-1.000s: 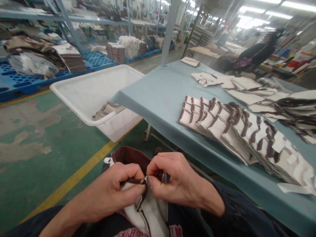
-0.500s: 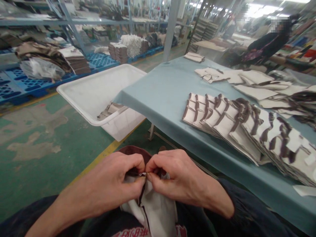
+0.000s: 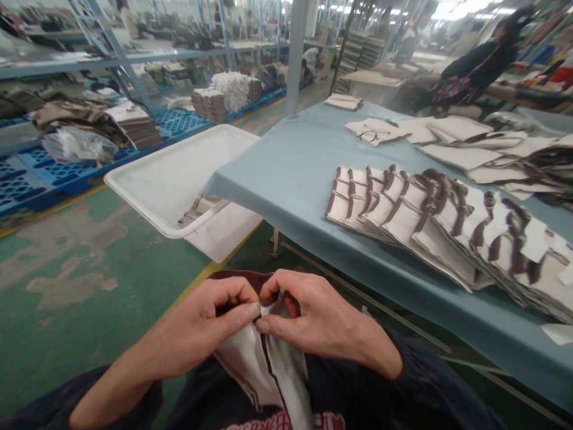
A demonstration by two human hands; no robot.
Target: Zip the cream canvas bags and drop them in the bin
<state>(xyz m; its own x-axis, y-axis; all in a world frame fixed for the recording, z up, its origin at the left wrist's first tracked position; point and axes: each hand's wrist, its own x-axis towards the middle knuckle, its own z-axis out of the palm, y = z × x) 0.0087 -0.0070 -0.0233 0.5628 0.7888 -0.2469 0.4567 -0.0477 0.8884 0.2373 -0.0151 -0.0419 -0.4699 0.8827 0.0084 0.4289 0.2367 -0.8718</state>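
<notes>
Close to my body hangs a white fabric piece (image 3: 244, 361) with a dark brown seam running down its middle. My left hand (image 3: 212, 316) pinches its upper edge between thumb and forefinger. Right beside it, my right hand (image 3: 308, 310) grips the same edge at the seam, the two thumbs almost touching. Behind my fingers shows a dark reddish-brown part (image 3: 239, 274), partly hidden; I cannot tell whether it belongs to the piece. The lower end of the fabric drapes over my dark top with red lettering.
A table with a blue-grey cover (image 3: 277, 167) stands ahead and right, bearing overlapping white pieces with brown edging (image 3: 403, 209) and loose fabric pieces (image 3: 461, 155). A white plastic bin (image 3: 156, 173) sits at its left corner. Blue pallets (image 3: 179, 116) hold stacks; a person (image 3: 478, 65) is at the back right.
My hands have shifted slightly left and remain pinching the edge. The fabric below now hangs straighter, with more of the brown seam showing. The camera view has tilted a little.
</notes>
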